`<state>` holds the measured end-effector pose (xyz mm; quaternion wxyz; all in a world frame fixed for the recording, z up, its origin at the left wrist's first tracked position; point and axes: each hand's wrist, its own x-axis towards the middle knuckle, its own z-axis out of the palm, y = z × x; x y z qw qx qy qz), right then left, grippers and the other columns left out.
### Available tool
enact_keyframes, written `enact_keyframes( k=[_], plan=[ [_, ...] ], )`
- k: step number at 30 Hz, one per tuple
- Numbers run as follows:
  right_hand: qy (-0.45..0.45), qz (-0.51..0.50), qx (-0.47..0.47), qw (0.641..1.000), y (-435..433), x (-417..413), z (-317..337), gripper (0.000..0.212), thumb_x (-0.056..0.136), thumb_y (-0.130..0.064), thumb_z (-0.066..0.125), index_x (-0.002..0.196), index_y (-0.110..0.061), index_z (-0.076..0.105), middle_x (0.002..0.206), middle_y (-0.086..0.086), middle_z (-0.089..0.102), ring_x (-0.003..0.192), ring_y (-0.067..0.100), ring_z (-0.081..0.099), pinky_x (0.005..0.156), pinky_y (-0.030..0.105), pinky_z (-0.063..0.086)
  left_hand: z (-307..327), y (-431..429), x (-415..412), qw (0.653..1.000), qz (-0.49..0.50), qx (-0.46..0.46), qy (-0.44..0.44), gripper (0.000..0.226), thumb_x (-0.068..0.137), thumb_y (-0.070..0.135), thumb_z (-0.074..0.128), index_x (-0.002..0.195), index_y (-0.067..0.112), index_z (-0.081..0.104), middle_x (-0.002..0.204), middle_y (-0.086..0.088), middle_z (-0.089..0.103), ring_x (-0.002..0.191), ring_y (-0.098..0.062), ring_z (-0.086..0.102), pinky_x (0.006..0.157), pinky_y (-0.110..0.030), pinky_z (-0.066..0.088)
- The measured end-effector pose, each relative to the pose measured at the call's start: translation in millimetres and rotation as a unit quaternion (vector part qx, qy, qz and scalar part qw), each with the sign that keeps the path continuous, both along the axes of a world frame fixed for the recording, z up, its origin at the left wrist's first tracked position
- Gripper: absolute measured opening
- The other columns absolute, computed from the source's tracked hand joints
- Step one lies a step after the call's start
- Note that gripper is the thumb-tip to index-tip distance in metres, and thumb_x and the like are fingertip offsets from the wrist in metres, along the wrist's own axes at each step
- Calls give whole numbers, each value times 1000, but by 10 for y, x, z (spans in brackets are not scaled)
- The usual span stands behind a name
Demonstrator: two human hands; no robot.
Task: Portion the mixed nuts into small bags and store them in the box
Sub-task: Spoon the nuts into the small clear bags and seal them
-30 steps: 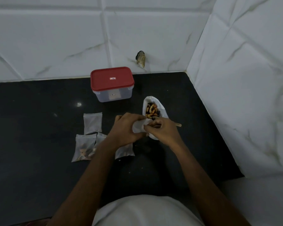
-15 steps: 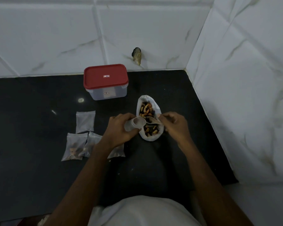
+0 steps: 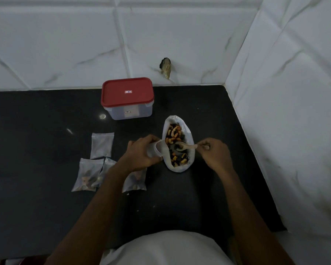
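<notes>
I'm on the scooping step. My left hand [image 3: 139, 154] is curled round a small bag [image 3: 157, 150], holding its mouth open and turned toward the big white bag [image 3: 177, 169] at centre frame. My right hand [image 3: 215, 156] pinches the handle of a wooden spoon [image 3: 182, 147] between thumb and fingertips, and the spoon's bowl is down among the mixed nuts [image 3: 172, 134] in the big bag. I can't tell whether there's a load on it; the bowl looks pale and mostly bare from here.

Next, as I judge it, I need to dig in, lift a spoonful and carry it left to the small bag's mouth, which sits just beside the big bag's left rim. It's a short trip, but that mouth is narrow and soft, so my left hand has to hold it round while I tip slowly, or nuts will land on the black table [image 3: 46, 207].

Left of centre lie the other portions. One flat bag [image 3: 101, 145] sits higher up, contents unclear. Below it are two overlapping filled bags [image 3: 86, 175], and another filled bag [image 3: 135, 180] is half under my left forearm — that one I could drag if I shift.

The box [image 3: 129, 111] stands at upper centre near the wall, well apart from my hands, with its red lid [image 3: 127, 92] on, so it has to come off before anything gets stored. Nothing blocks the spoon's path.
</notes>
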<state>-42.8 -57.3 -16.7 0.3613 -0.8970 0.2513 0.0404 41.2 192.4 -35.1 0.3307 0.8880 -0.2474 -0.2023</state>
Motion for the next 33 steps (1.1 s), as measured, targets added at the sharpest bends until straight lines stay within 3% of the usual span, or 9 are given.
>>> enact_keyframes(
  k=[3, 6, 10, 14, 17, 23, 26, 30, 33],
  plan=[
    [-83, -47, -6, 995, -17, 0, 29, 5, 93, -27, 64, 89, -29, 66, 83, -11, 63, 78, 3, 60, 61, 18, 38, -9, 0, 88, 999, -16, 22, 30, 56, 66, 55, 69, 115, 44, 44, 121, 16, 53, 119, -10, 50, 108, -51, 34],
    [-116, -52, -25, 992, 21, 44, 45, 4, 95, -20, 61, 92, -22, 63, 82, -9, 60, 73, 0, 55, 59, 13, 34, 19, -38, 145, 997, -33, 39, 53, 58, 63, 55, 68, 115, 43, 45, 121, 14, 54, 119, -10, 49, 110, -51, 32],
    [-133, -31, -66, 988, 116, 111, 18, 6, 96, -17, 58, 91, -18, 59, 83, -4, 59, 75, 7, 57, 62, 16, 39, 28, -95, 184, 996, -49, 37, 71, 64, 63, 53, 70, 121, 37, 49, 126, 12, 55, 122, -11, 49, 111, -51, 32],
    [-140, -24, -88, 986, 208, 147, -46, 6, 98, -19, 55, 93, -16, 58, 83, -1, 58, 73, 8, 55, 59, 13, 34, -16, -126, 230, 994, -57, 27, 86, 61, 68, 44, 77, 121, 37, 49, 127, 11, 54, 124, -11, 48, 112, -52, 31],
    [-133, -29, -75, 988, 227, 185, -67, 8, 100, -21, 53, 98, -16, 59, 84, -1, 60, 74, 9, 57, 60, 16, 37, -32, -161, 246, 994, -48, 15, 99, 63, 62, 49, 75, 119, 38, 50, 129, 13, 53, 125, -11, 48, 111, -52, 34],
    [-111, -28, 5, 993, 122, 306, -134, 8, 98, -20, 57, 97, -16, 64, 84, -5, 66, 75, 4, 62, 61, 14, 44, -106, -169, 305, 989, -16, -28, 142, 67, 68, 34, 83, 127, 28, 53, 129, 9, 55, 122, -11, 51, 104, -47, 45],
    [-116, -34, 62, 991, 148, 389, -161, 10, 97, -20, 59, 97, -14, 67, 82, -4, 71, 73, 7, 67, 67, 22, 54, -105, -174, 350, 989, -27, -23, 144, 64, 71, 28, 84, 127, 27, 52, 127, 8, 56, 120, -11, 52, 102, -45, 47],
    [-80, -67, 200, 974, 135, 449, -154, 14, 97, -24, 61, 95, -13, 69, 77, -1, 74, 64, 14, 70, 63, 28, 56, -109, -190, 363, 990, -40, -20, 134, 60, 72, 27, 84, 123, 29, 53, 124, 9, 56, 118, -10, 52, 103, -46, 45],
    [-50, -99, 286, 952, 90, 450, -159, 15, 95, -22, 63, 99, -9, 70, 78, 3, 75, 62, 13, 67, 54, 23, 50, -107, -198, 363, 991, -51, -7, 122, 59, 67, 41, 81, 118, 38, 52, 123, 13, 56, 119, -10, 51, 107, -50, 40]
  ],
)
